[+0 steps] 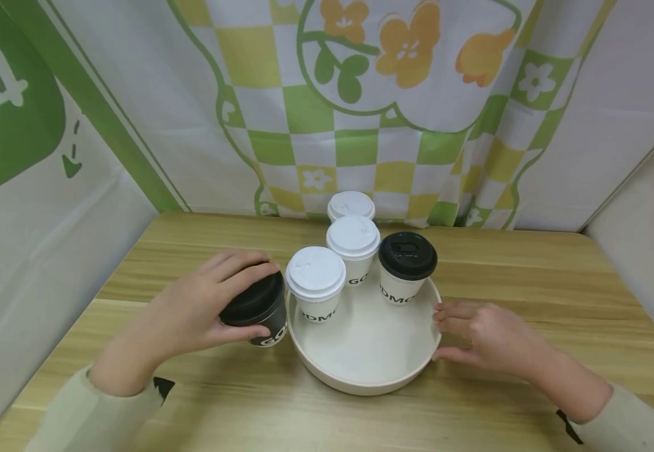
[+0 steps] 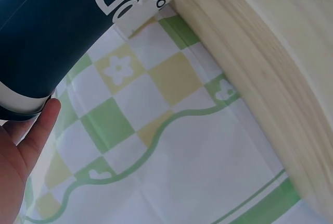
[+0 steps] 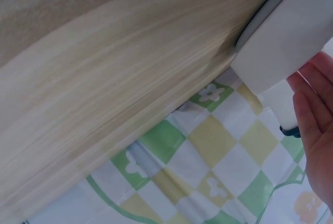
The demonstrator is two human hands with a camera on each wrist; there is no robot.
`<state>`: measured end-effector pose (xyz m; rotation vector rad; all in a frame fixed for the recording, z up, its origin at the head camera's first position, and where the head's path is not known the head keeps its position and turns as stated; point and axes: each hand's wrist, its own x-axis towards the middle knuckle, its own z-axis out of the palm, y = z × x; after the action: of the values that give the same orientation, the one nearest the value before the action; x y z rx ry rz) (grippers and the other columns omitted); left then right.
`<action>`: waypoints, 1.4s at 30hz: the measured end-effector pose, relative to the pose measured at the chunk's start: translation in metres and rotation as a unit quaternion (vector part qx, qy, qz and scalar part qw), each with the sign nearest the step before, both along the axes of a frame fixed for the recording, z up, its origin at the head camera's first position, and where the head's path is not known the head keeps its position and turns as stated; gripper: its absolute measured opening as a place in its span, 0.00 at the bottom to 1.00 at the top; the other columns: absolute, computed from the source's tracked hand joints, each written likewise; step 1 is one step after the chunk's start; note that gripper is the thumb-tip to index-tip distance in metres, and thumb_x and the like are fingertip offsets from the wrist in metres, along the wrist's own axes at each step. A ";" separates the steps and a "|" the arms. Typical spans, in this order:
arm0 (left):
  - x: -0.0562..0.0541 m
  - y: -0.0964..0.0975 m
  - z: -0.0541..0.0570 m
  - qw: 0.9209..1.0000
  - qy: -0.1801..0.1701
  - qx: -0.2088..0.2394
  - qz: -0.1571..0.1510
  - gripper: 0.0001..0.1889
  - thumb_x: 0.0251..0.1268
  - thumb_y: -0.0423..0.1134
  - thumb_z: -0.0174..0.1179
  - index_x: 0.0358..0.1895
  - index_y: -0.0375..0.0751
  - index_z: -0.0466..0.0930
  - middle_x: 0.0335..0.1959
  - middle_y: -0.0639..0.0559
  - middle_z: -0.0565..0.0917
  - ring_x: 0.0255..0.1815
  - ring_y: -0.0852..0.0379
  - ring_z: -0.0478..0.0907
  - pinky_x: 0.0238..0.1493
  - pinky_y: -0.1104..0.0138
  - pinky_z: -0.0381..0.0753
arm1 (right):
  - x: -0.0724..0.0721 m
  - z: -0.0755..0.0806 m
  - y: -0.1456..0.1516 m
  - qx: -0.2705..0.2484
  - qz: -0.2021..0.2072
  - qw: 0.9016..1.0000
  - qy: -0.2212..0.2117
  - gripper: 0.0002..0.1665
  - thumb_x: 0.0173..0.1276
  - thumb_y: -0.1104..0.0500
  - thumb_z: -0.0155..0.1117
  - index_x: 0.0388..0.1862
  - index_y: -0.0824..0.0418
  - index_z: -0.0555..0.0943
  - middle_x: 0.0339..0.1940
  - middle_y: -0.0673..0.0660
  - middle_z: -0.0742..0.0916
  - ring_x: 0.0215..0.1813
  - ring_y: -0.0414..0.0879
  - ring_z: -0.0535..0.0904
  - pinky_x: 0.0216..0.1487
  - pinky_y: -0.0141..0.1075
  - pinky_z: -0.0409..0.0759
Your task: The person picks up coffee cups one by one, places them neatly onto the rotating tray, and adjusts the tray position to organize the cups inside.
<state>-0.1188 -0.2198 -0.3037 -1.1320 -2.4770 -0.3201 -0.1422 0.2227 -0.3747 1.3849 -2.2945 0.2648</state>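
Note:
My left hand [image 1: 202, 304] grips a black paper cup [image 1: 272, 321] with a black lid, fingers over the lid and thumb along the side. This cup is at the left rim of a round cream tray [image 1: 374, 351]; whether its base touches the table cannot be told. On the tray stand a white cup with a white lid [image 1: 315, 274], another white-lidded cup [image 1: 353, 238] behind it, and a white cup with a black lid [image 1: 408, 258]. My right hand [image 1: 485, 333] touches the tray's right side with extended fingers, also visible in the right wrist view beside the tray wall [image 3: 291, 36].
Behind the tray's cups is one more white-lidded cup [image 1: 352, 204], mostly hidden. Everything stands on a wood-grain table [image 1: 219, 402]. A checked, flowered cloth [image 1: 355, 144] hangs along the back edge, and pale panels rise on both sides.

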 end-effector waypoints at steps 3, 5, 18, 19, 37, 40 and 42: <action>0.003 0.003 0.003 1.000 0.001 0.001 -0.006 0.40 0.54 0.66 0.67 0.67 0.48 0.73 0.64 0.51 0.75 0.64 0.51 0.73 0.56 0.55 0.82 | 0.000 -0.001 0.000 -0.002 0.001 1.000 0.004 0.29 0.61 0.34 0.67 0.37 0.61 0.89 0.40 0.57 0.91 0.44 0.50 0.89 0.43 0.41 0.87; 0.005 0.006 0.006 1.000 0.002 0.001 -0.013 0.40 0.55 0.66 0.66 0.67 0.47 0.73 0.63 0.51 0.76 0.64 0.52 0.73 0.56 0.56 0.82 | 0.000 -0.001 0.000 -0.004 0.001 1.000 0.005 0.30 0.62 0.34 0.67 0.36 0.60 0.89 0.40 0.56 0.91 0.44 0.49 0.89 0.42 0.41 0.87; 0.014 0.035 0.018 0.997 0.014 0.002 -0.069 0.42 0.52 0.64 0.69 0.68 0.48 0.72 0.65 0.51 0.76 0.64 0.53 0.73 0.60 0.58 0.80 | 0.001 0.001 0.000 -0.005 0.005 1.000 0.006 0.29 0.61 0.35 0.67 0.37 0.61 0.89 0.40 0.57 0.91 0.44 0.50 0.89 0.43 0.41 0.86; 0.014 0.037 0.019 0.997 0.017 0.003 -0.072 0.42 0.52 0.64 0.69 0.68 0.48 0.72 0.65 0.51 0.76 0.64 0.52 0.73 0.60 0.58 0.80 | 0.001 0.001 0.000 -0.005 0.005 1.000 0.006 0.29 0.61 0.35 0.67 0.37 0.61 0.89 0.40 0.57 0.91 0.44 0.50 0.89 0.43 0.41 0.86; 0.002 0.082 0.011 0.988 0.047 -0.005 -0.148 0.41 0.51 0.64 0.70 0.67 0.48 0.72 0.62 0.51 0.77 0.62 0.53 0.74 0.58 0.61 0.81 | 0.003 0.000 -0.001 -0.010 -0.002 1.000 0.001 0.29 0.60 0.35 0.68 0.37 0.61 0.89 0.40 0.57 0.91 0.44 0.50 0.89 0.42 0.42 0.87; 0.000 0.088 0.005 0.986 0.055 -0.013 -0.156 0.41 0.52 0.65 0.69 0.66 0.48 0.73 0.62 0.52 0.78 0.61 0.53 0.74 0.56 0.62 0.82 | 0.003 -0.001 -0.001 -0.013 0.002 1.000 0.003 0.30 0.61 0.35 0.68 0.37 0.62 0.89 0.40 0.58 0.91 0.43 0.50 0.89 0.42 0.41 0.87; -0.002 0.092 0.001 0.985 0.057 -0.020 -0.162 0.40 0.53 0.66 0.67 0.66 0.48 0.73 0.62 0.52 0.78 0.60 0.52 0.75 0.55 0.62 0.82 | 0.002 -0.001 -0.001 -0.013 0.002 1.000 0.003 0.30 0.60 0.35 0.68 0.37 0.61 0.89 0.40 0.58 0.91 0.43 0.51 0.89 0.42 0.42 0.87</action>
<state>-0.1203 -0.1274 -0.3026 -1.5280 -2.2070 -0.2880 -0.1398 0.2216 -0.3754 1.3761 -2.2750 0.2914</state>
